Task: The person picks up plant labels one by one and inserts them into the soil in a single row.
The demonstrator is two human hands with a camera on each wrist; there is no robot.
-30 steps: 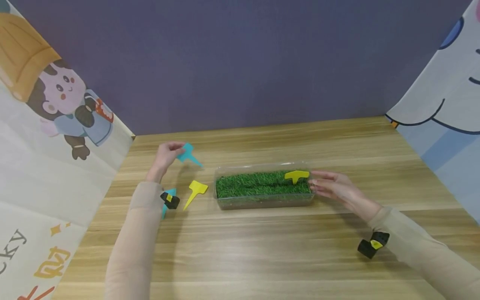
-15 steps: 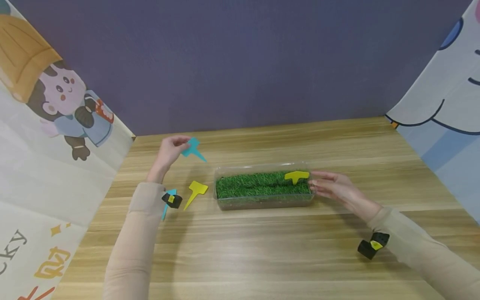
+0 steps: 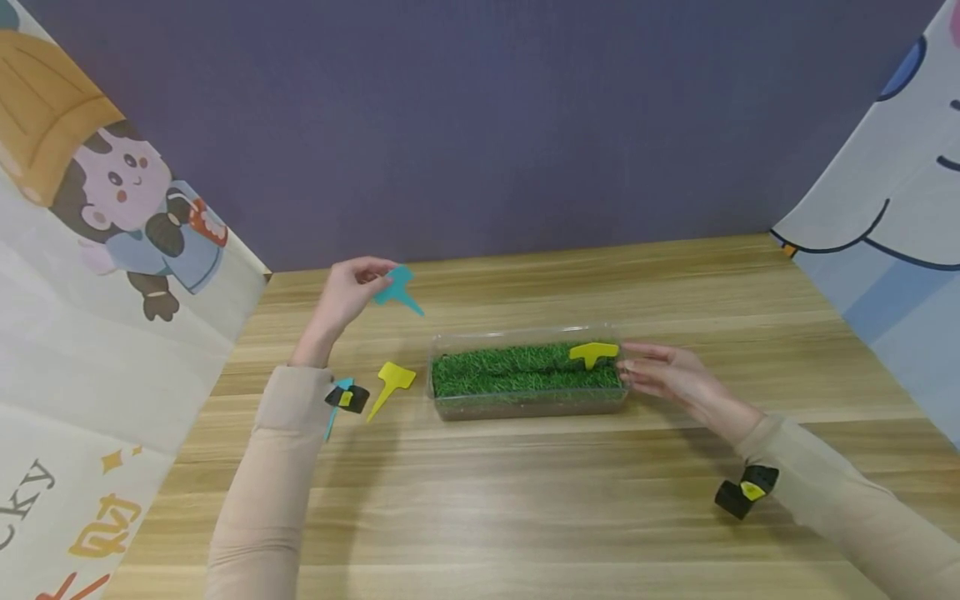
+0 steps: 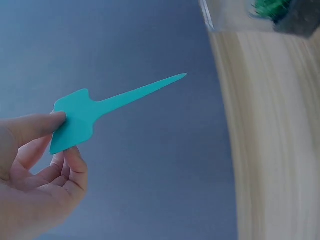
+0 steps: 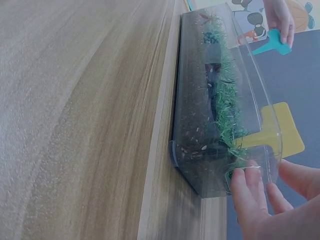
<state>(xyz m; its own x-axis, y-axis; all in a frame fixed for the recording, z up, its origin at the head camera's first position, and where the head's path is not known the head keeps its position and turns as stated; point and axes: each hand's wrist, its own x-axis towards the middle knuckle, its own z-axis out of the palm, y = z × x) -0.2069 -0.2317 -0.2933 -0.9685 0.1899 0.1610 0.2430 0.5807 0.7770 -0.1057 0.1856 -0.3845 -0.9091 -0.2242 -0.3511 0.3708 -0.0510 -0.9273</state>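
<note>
My left hand (image 3: 347, 293) pinches a turquoise T-shaped plant label (image 4: 75, 122) by its wide head, held up above the table left of the planter. In the left wrist view its pointed stem sticks out to the right. My right hand (image 3: 675, 379) rests its fingers (image 5: 242, 192) against the right end wall of the clear planter box (image 5: 195, 170), thumb near the rim. Inside the box, green artificial grass (image 3: 495, 379) lies over brown soil-like filling. A yellow plant label (image 3: 592, 352) stands upright in the grass near the right end.
On the wooden table (image 3: 525, 492), another yellow label (image 3: 392, 385) lies left of the box. Beside it is a second turquoise label (image 3: 331, 421), partly hidden by the left wrist's camera (image 3: 348, 398). A dark blue wall (image 3: 487, 125) closes off the back.
My left hand has lifted the turquoise plant label up, away from me and slightly right. My right hand, the planter box and the yellow labels stay in place.
</note>
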